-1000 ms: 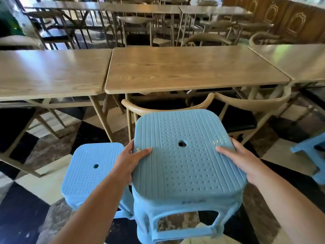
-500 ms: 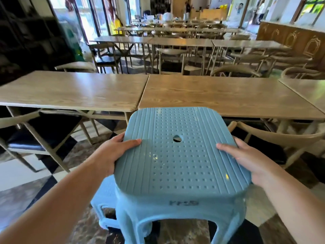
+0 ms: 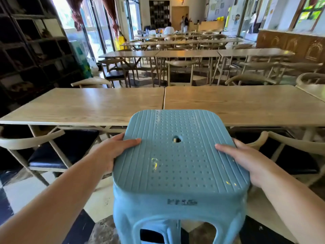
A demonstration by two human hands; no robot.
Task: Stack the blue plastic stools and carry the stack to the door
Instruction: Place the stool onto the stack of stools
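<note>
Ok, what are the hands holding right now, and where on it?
The blue stool, by opposite side edges of its seat: left hand on the left edge, right hand on the right.

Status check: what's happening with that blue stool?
Left hand and right hand grip blue stool by its seat edges. Wooden tables directly ahead.

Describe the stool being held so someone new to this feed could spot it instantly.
Start at the two long wooden tables across the middle; just in front is the blue plastic stool. The left hand and right hand grip its sides. Its ribbed, dotted seat has a centre hole.
</note>
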